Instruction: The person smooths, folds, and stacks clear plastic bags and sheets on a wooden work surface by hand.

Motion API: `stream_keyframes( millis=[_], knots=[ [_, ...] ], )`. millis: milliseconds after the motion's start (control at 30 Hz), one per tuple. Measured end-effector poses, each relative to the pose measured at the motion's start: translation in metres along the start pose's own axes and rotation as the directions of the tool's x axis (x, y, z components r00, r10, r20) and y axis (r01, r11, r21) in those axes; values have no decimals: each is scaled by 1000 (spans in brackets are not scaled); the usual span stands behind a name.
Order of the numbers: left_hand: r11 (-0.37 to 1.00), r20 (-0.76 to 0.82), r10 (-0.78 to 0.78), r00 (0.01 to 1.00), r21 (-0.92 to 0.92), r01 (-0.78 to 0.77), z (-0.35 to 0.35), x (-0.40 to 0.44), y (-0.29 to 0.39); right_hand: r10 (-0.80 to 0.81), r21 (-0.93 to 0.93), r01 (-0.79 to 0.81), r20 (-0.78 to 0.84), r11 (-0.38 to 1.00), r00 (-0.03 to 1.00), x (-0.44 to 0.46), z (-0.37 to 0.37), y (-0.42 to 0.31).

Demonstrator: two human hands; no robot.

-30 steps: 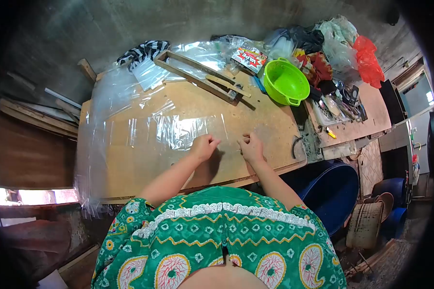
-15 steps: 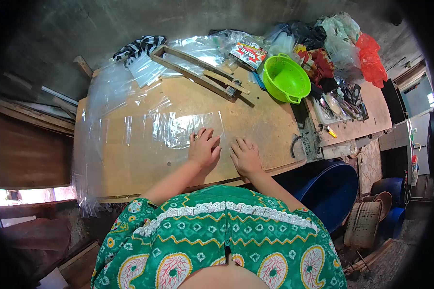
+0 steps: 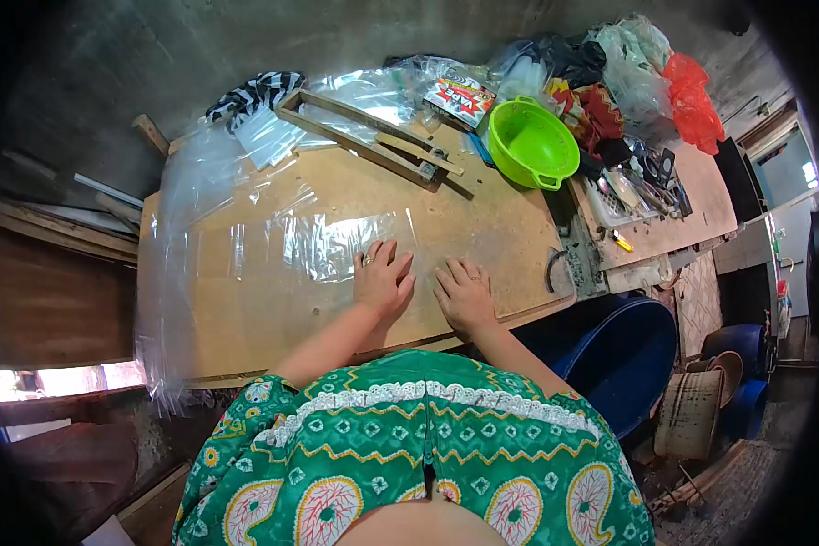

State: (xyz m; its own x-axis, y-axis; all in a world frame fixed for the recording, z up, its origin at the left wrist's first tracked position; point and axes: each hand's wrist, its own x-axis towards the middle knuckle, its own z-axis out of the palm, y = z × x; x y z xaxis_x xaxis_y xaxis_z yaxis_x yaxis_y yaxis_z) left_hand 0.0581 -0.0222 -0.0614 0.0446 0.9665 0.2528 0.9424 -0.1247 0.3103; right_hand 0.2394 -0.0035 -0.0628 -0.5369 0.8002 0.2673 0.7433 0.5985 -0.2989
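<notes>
My left hand (image 3: pixel 384 280) rests palm down near the front edge of the wooden table (image 3: pixel 337 314), fingers apart, its fingertips at the right end of a clear plastic sheet (image 3: pixel 323 246). To its right, my right hand (image 3: pixel 465 293) lies on the bare board with its fingers spread, holding nothing. Beyond both hands a long wooden frame (image 3: pixel 364 141) lies slanted across the table. More clear plastic (image 3: pixel 177 237) covers the table's left side and hangs over the edge.
A green basin (image 3: pixel 532 143), a VAPE box (image 3: pixel 460 100) and plastic bags, one of them red (image 3: pixel 694 103), line the back right. A tray of tools (image 3: pixel 632 196) and a yellow lighter (image 3: pixel 621 241) are at the right. Below stands a blue tub (image 3: pixel 623 364).
Both hands were closed and raised a second ago; they came down and opened flat on the table. Since the middle frame they have stayed nearly still, while the view has shifted slightly.
</notes>
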Motion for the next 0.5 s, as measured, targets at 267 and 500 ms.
stream_keyframes(
  millis=[267,500],
  knots=[
    [998,42,-40,998,-42,42,1,0,-1,52,7,-51,-120,999,991,-5,7,19],
    [999,43,-30,999,-27,31,-4,0,1,504,-176,-623,-443,762,742,-43,-32,104]
  ],
)
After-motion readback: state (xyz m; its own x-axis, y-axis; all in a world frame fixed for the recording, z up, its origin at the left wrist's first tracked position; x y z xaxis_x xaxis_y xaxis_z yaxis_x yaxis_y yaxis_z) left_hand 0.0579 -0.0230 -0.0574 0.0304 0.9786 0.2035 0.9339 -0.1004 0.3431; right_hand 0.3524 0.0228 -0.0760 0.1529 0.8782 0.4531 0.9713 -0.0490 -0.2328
